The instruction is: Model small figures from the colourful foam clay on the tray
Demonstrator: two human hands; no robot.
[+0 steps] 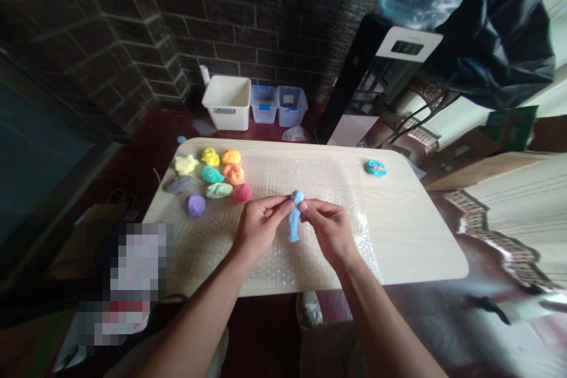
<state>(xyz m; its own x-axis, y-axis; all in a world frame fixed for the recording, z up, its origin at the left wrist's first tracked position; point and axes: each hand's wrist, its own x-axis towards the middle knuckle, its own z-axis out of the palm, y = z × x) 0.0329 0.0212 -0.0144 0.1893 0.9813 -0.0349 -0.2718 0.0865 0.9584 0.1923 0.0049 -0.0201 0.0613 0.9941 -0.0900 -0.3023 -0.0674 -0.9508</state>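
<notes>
Between my two hands is a piece of light blue modelling clay (293, 227), a long body with a rounded knob at its top. My left hand (261, 221) pinches it from the left just below the knob, thumb and forefinger pressed together. From the right, my right hand (330, 224) pinches it at about the same height. The clay is held over a sheet of bubble wrap (274, 266). Left of my hands lie several clay lumps, among them a crimson one (243, 192), a purple one (195, 205) and a pale green one (219, 190).
The bubble wrap covers much of a pale wooden table (416, 236). A turquoise clay piece with a reddish mark (375, 168) lies at the back right. Beyond the table stand a white bin (228, 109), two clear boxes (291, 107) and a water dispenser (358, 82).
</notes>
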